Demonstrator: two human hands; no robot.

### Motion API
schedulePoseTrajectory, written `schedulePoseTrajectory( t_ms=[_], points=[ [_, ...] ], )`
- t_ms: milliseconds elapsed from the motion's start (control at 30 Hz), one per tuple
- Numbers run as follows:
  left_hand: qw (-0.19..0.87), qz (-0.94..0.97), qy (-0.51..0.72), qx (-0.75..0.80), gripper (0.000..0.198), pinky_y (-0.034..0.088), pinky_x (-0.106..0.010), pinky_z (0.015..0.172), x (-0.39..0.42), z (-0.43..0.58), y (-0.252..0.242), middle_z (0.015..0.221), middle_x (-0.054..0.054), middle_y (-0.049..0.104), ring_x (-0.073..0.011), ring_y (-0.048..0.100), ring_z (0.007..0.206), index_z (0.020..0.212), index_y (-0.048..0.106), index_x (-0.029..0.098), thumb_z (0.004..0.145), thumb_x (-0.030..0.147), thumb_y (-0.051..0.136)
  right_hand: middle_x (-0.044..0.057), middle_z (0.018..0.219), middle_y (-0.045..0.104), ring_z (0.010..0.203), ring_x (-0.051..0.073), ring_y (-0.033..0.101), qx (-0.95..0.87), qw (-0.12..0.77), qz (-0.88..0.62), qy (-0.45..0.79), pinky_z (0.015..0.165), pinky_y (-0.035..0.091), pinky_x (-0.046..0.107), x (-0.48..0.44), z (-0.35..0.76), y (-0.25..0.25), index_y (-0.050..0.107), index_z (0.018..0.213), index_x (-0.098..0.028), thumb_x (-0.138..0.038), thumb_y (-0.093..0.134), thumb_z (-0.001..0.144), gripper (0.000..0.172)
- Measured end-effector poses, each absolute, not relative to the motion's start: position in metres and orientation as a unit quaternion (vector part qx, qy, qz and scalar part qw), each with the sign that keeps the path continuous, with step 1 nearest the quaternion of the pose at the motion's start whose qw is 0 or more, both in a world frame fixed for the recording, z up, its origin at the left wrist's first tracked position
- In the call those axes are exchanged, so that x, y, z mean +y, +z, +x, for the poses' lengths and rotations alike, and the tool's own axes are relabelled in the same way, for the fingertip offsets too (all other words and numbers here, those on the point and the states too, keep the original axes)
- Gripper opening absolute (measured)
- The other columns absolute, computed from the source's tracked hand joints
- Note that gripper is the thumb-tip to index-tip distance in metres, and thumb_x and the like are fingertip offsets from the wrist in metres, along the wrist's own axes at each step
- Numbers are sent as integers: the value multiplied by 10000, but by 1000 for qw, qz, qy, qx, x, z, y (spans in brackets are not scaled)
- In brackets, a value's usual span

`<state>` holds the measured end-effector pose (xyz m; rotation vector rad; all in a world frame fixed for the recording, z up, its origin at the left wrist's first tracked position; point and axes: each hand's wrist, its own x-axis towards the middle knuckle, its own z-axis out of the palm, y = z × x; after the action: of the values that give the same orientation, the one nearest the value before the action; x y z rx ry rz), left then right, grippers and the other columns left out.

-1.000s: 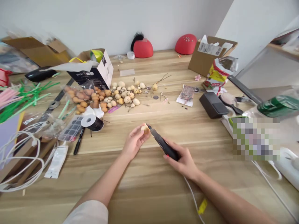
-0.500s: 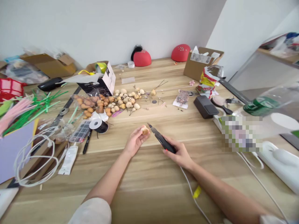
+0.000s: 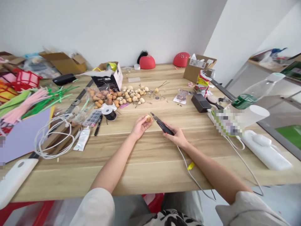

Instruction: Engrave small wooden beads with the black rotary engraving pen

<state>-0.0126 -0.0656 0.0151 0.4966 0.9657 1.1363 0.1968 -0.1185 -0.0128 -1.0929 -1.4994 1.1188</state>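
Note:
My left hand [image 3: 140,126] is closed around a small tan gourd [image 3: 148,119], pinched at the fingertips above the table. My right hand [image 3: 178,137] grips a black corded pen-shaped power tool [image 3: 162,126], probably a rotary engraver. Its narrow tip points up and left, close to the gourd; whether they touch I cannot tell. A white cord [image 3: 185,163] with a yellow tag [image 3: 191,166] runs from the tool toward the table's front edge. Beyond my hands lies a heap of small pale and brown gourds [image 3: 134,98], the brown ones partly in a clear bag.
To the left are a black wire spool [image 3: 109,113], a marker [image 3: 98,125], a white tube [image 3: 82,139], coiled white cable [image 3: 53,135] and pipe cleaners [image 3: 25,102]. On the right stand a black box [image 3: 200,103], a bottle [image 3: 255,92] and a white power strip [image 3: 266,150]. Boxes line the back.
The camera view has tilted down, bringing the table's front edge and my lap into sight. Both hands keep their grip on the gourd and the tool, with little change between them.

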Motion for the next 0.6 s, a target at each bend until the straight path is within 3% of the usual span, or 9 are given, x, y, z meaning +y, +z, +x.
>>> schedulePoseTrajectory(
  t_ms=[133, 333, 600],
  points=[
    [711, 235, 510, 423, 251, 554, -314, 903, -67, -15, 11, 907, -48, 752, -148, 738, 822, 1071, 667, 153, 822, 127, 683, 68, 1034, 769, 965, 268, 708, -624, 465, -445, 442, 944, 541, 422, -121, 198, -15, 707, 1259, -180, -318, 718, 742, 535],
    [720, 228, 505, 417, 319, 531, -359, 972, -69, -19, 7, 919, -54, 755, -164, 740, 858, 1104, 669, 168, 793, 97, 674, 72, 985, 775, 900, 254, 714, -612, 464, -459, 447, 882, 570, 411, -123, 200, -22, 659, 1328, -177, -350, 727, 766, 592],
    [719, 216, 516, 413, 387, 520, -343, 961, -67, -17, 9, 929, -46, 755, -158, 741, 876, 1134, 640, 178, 780, 29, 591, 86, 1019, 771, 937, 269, 714, -621, 454, -458, 446, 926, 551, 432, -121, 199, -20, 670, 1302, -141, -339, 725, 744, 595]
  ],
)
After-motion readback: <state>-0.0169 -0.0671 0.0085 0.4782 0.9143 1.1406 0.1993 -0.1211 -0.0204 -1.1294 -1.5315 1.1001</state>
